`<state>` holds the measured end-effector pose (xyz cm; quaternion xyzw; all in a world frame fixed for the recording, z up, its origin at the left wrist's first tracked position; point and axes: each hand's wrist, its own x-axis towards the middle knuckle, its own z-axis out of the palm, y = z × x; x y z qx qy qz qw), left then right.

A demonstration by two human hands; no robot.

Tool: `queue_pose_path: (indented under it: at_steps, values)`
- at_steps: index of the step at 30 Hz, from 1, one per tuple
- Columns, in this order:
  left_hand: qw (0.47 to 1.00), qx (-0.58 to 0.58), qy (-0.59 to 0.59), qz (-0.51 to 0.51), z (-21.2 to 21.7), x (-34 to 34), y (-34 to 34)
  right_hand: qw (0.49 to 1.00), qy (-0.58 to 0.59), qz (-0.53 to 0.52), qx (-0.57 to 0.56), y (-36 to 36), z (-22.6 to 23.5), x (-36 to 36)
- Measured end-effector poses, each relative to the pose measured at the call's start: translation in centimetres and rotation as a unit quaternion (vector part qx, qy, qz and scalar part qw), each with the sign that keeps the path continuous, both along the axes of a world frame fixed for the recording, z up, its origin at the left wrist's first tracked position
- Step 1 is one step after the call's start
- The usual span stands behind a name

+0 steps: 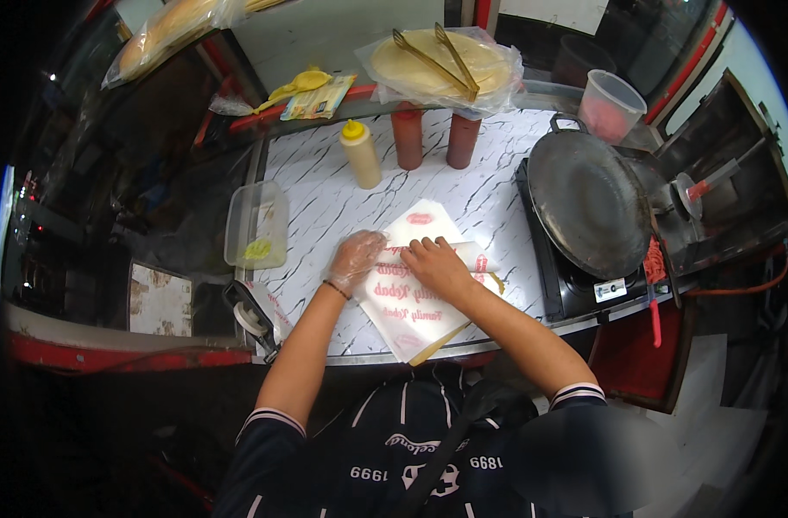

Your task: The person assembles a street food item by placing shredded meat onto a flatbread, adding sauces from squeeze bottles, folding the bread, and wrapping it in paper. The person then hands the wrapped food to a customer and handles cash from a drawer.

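A white wrapping paper (408, 315) with red print lies aslant on the marble-patterned counter, close to its front edge. Its upper part is folded over into a roll, and whatever is inside stays hidden. My left hand (359, 261), in a clear plastic glove, holds the roll's left end with bent fingers. Bare, my right hand (437, 269) curls its fingers over the roll's middle and presses it down. A brownish edge shows from under the paper at its lower right side.
Sauce bottles stand behind: one yellow-capped (361, 155), two reddish (408, 138). A clear tub (257, 226) with green bits sits left. A black pan (589, 203) rests on a stove at right. Tongs (450, 65) lie on bagged flatbreads (394, 59) at the back.
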<state>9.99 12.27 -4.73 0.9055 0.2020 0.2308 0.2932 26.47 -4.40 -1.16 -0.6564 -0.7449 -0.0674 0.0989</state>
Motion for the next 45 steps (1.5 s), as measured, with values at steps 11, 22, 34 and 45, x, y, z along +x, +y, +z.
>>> queue_pose_path:
  at_steps: [11,22,34,45]
  values:
    - [0.992,-0.119,0.036,0.033,-0.1,-1.9,0.2,1.000,0.026,-0.006,-0.012,1.2,-0.5,1.6]
    - [0.998,0.060,-0.006,0.009,-0.1,-1.6,-0.2,0.999,-0.022,-0.043,-0.017,3.3,-0.6,2.5]
    - [0.969,0.155,0.150,0.120,-0.2,0.6,1.1,0.987,0.095,-0.128,0.026,2.7,0.5,1.2]
    - [0.936,0.116,0.333,0.019,5.6,10.6,-1.6,0.976,0.134,-0.151,-0.084,-15.6,1.6,2.5]
